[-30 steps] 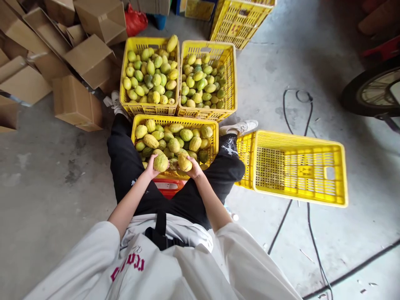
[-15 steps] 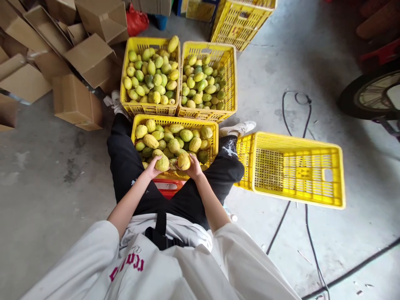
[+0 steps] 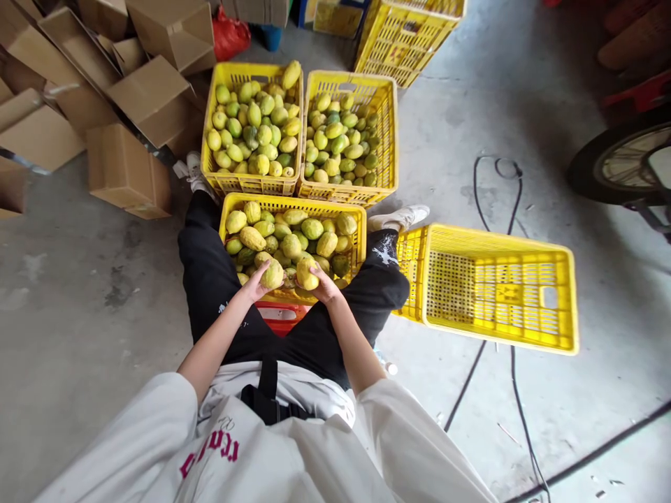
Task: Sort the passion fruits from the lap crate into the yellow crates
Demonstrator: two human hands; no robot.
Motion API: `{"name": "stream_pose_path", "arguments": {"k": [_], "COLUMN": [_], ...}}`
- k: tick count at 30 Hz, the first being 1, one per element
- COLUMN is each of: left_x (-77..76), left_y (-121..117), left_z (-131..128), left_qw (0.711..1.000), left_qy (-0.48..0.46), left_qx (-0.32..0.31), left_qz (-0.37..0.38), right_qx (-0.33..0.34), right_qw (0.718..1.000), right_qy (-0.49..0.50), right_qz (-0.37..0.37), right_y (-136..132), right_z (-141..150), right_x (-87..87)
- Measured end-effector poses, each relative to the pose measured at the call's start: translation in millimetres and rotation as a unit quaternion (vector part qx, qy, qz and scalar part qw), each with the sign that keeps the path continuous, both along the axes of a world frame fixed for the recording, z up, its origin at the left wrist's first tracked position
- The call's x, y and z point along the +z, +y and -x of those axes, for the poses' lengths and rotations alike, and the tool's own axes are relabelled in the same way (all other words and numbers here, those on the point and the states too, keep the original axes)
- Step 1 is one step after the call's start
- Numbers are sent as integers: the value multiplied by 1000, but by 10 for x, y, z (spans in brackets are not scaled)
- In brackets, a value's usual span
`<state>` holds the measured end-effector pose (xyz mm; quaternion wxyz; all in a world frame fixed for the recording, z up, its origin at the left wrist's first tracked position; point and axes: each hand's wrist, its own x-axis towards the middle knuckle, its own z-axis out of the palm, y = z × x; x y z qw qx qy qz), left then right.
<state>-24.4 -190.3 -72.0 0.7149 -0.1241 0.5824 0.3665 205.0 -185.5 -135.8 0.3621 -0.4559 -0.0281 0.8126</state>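
Just above the near edge of a yellow plastic crate (image 3: 361,237) between my legs, each hand holds an oval yellow-green fruit, melon-like in look. My left hand (image 3: 255,285) is closed around the side of one greenish-yellow fruit (image 3: 272,274). A yellower fruit (image 3: 307,274) sits in my right hand (image 3: 326,286), fingers curled over its right side. The two held fruits are a small gap apart. Below and beyond them, the crate is filled with similar fruits (image 3: 312,228), some ridged. Parts of both hands' fingers are hidden behind the fruits.
Two more yellow crates of fruit, a left one (image 3: 207,140) and a right one (image 3: 393,133), stand behind. An empty yellow crate (image 3: 498,286) lies at my right. Cardboard boxes (image 3: 128,171) pile up at left. A black cable (image 3: 516,398) and a wheel (image 3: 618,157) are on the right.
The fruit in my right hand has turned slightly and shifted a little to the left. My left hand keeps its fruit, moved only slightly. The view has shifted a little.
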Motion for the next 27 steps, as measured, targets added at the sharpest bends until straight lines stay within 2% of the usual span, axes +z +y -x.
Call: {"name": "stream_pose_path", "arguments": {"k": [5, 13, 20, 27], "left_x": [-34, -129, -95, -95], "left_y": [-35, -43, -49, -23], "left_z": [7, 24, 4, 0], "left_qw": [1000, 999, 999, 999], "left_qy": [-2, 3, 3, 2], "left_qx": [-18, -41, -36, -23], "left_qz": [-24, 4, -29, -28], "right_qx": [19, 25, 33, 41], "right_qw": [1000, 998, 999, 999], "right_qy": [-11, -47, 18, 2], "right_qz": [-16, 18, -14, -30], "right_y": [-9, 20, 63, -9], "right_z": [22, 85, 16, 36], "right_x": [83, 207, 168, 84]}}
